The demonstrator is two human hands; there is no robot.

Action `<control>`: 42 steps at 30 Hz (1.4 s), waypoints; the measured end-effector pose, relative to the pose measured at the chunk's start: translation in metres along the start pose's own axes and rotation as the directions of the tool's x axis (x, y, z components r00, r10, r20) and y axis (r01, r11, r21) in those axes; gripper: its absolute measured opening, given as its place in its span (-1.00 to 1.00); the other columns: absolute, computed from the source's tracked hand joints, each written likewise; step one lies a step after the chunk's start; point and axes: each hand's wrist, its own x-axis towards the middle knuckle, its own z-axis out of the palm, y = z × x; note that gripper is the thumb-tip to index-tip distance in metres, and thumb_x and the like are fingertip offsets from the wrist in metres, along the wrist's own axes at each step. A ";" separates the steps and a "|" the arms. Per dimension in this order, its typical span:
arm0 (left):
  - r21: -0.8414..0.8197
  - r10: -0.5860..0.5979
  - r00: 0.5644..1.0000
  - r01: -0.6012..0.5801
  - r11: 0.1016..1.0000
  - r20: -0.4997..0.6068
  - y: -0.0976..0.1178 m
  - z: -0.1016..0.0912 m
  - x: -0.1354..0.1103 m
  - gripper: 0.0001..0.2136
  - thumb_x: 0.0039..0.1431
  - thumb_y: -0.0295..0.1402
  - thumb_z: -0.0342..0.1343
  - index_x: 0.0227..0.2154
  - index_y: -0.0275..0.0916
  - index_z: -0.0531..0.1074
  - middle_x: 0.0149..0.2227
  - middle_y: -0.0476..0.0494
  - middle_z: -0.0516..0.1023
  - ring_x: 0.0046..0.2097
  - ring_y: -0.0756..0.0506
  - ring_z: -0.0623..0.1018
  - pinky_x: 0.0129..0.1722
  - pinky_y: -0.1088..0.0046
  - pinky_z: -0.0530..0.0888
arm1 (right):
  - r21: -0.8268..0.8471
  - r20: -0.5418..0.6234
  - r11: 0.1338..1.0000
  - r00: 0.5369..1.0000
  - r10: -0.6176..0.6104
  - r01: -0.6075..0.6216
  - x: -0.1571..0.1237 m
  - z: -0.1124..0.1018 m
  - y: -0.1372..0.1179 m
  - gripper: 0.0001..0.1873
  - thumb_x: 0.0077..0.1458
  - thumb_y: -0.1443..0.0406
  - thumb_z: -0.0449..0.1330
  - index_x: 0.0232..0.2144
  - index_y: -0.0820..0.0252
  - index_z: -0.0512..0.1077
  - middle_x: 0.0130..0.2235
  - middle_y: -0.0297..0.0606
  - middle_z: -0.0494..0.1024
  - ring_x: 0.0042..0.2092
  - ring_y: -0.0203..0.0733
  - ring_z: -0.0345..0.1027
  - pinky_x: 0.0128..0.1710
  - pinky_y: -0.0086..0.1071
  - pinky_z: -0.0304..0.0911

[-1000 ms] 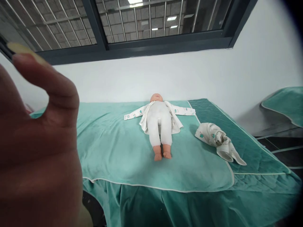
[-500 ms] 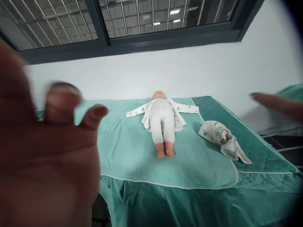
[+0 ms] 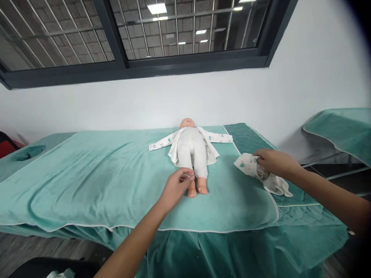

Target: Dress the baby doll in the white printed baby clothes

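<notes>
In the head view, a doll [image 3: 193, 148] lies on its back on a green bed [image 3: 101, 185], its head toward the white wall [image 3: 139, 104] and its feet toward the person. A patterned, long-sleeved top [image 3: 213, 153] lies open beneath its white body, both sleeves spread outward. The left hand [image 3: 180, 182] is at the doll's lower leg, on the left of the picture, with its fingers curled and narrowed toward the thumb; whether they pinch anything I cannot tell. The right hand [image 3: 268, 160] is on a crumpled patterned garment [image 3: 247, 165] to the right of the doll, fingers bent over its upper side; how firmly they close on it is hidden. Above the wall's lower part runs a dark-framed window [image 3: 185, 63] with metal bars.
</notes>
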 end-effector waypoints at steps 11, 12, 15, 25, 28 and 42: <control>0.275 0.506 0.860 -0.504 0.819 0.070 0.075 0.059 0.045 -0.29 0.08 -0.20 0.30 0.29 -0.05 0.20 0.25 -0.25 0.26 0.27 -0.23 0.33 0.21 0.21 0.38 | 0.752 0.346 0.578 0.936 0.063 -0.317 0.017 -0.073 -0.203 -0.87 -0.08 0.41 0.22 -0.38 0.19 0.46 -0.44 -0.28 0.48 -0.48 -0.28 0.34 -0.49 -0.41 0.32; 0.337 0.547 0.836 -0.527 0.780 0.043 0.082 0.052 0.050 -0.42 0.11 -0.23 0.27 0.21 -0.08 0.31 0.18 -0.23 0.34 0.22 -0.22 0.37 0.20 0.20 0.37 | 0.797 0.338 0.517 0.940 0.048 -0.313 0.020 -0.078 -0.212 -0.87 -0.07 0.44 0.21 -0.39 0.20 0.46 -0.43 -0.27 0.47 -0.46 -0.29 0.35 -0.47 -0.42 0.35; 0.478 0.658 0.752 -0.562 0.675 -0.045 0.102 0.021 0.061 -0.83 0.20 -0.31 0.16 -0.15 -0.17 0.51 -0.06 -0.14 0.54 0.09 -0.17 0.43 0.19 0.21 0.33 | 0.841 0.205 0.509 0.979 0.015 -0.184 0.025 -0.094 -0.229 -0.75 -0.05 0.49 0.17 -0.28 0.19 0.48 -0.38 -0.26 0.47 -0.43 -0.28 0.37 -0.47 -0.41 0.36; 0.368 0.610 0.760 -0.513 0.775 -0.225 0.163 -0.042 0.038 -0.81 0.24 -0.39 0.03 -0.27 -0.21 0.57 -0.25 -0.04 0.61 -0.16 -0.07 0.53 -0.12 0.42 0.45 | 0.454 -0.142 0.628 0.747 -0.649 0.632 0.003 -0.098 -0.256 -0.78 0.16 0.10 0.25 -0.26 0.09 0.53 0.06 -0.18 0.38 0.15 0.03 0.20 0.09 -0.08 0.26; 0.286 0.585 0.772 -0.518 0.806 -0.249 0.168 -0.046 0.038 -0.85 0.19 -0.40 0.08 -0.27 -0.20 0.56 -0.26 -0.04 0.60 -0.17 -0.06 0.53 -0.17 0.45 0.45 | 0.476 -0.088 0.616 0.731 -0.677 0.628 0.004 -0.090 -0.260 -0.68 0.16 0.02 0.24 -0.40 0.14 0.51 -0.06 -0.19 0.46 0.06 -0.01 0.26 0.05 -0.11 0.24; -0.013 0.104 0.899 -0.109 0.994 0.424 0.135 -0.064 0.042 -0.66 0.03 -0.08 0.31 -0.29 -0.27 0.58 -0.30 -0.16 0.60 -0.32 -0.11 0.57 -0.40 0.46 0.42 | 0.919 0.112 0.393 0.947 -0.300 0.016 0.000 -0.056 -0.253 -0.46 0.05 -0.21 0.20 -0.48 0.12 0.36 -0.52 -0.38 0.32 -0.42 -0.28 0.24 -0.42 -0.38 0.16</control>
